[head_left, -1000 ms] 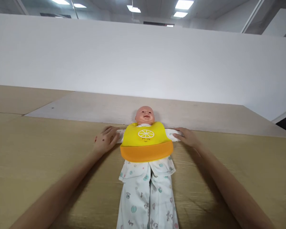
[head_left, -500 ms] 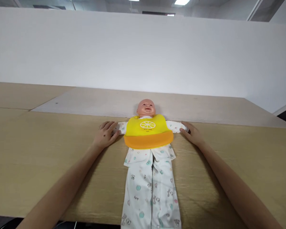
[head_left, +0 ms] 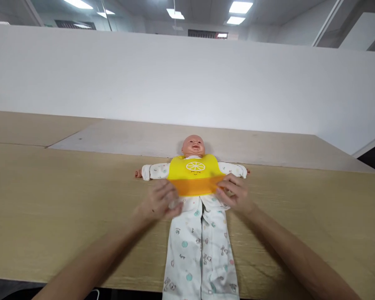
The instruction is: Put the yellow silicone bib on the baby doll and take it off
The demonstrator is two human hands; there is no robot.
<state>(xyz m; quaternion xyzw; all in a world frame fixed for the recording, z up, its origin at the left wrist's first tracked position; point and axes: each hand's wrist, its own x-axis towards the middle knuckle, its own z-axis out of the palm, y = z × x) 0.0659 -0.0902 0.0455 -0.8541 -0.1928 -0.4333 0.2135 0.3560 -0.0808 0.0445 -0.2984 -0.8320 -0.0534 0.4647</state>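
Note:
A baby doll (head_left: 193,145) lies on its back, arms spread, in white patterned clothes (head_left: 187,250). On its chest is a yellow bib (head_left: 178,166) with a lemon-slice face and an orange pocket (head_left: 195,187) along the bottom. My right hand (head_left: 236,193) has its thumb and fingers closed at the right corner of the pocket. At the pocket's left corner is my left hand (head_left: 162,200), blurred by motion, fingers curled and thumb lower; whether it grips the edge cannot be made out. Both doll's hands lie uncovered at the cuffs.
The wooden table (head_left: 65,208) extends to both sides, with a paler grey strip (head_left: 137,135) behind the doll's head. A white partition (head_left: 175,79) rises along the back, topped by glass. The table's front edge shows at the bottom left.
Both my hands have left the doll's sleeve ends and come inward and down to the bib's pocket corners. The view has tilted up slightly.

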